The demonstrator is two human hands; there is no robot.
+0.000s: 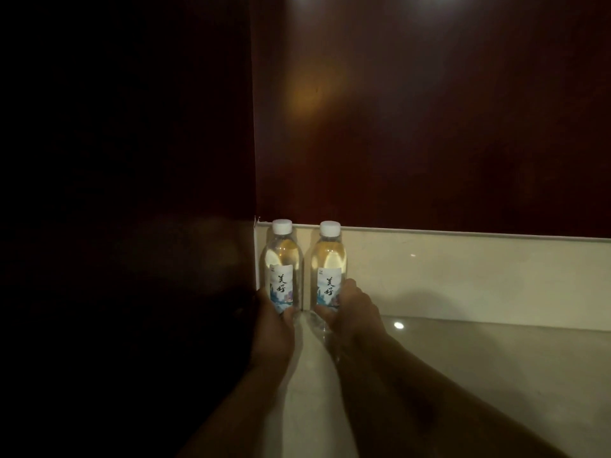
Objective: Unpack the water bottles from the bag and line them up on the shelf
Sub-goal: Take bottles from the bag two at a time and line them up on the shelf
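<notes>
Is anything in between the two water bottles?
Nothing. The head view shows only a thin bare gap of pale shelf between the left bottle and right bottle.

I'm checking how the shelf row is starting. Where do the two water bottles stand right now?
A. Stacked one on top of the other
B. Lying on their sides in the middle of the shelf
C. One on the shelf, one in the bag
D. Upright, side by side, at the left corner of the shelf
D: the left bottle and right bottle stand upright by the dark side wall, the left hand gripping one and the right hand the other.
</notes>
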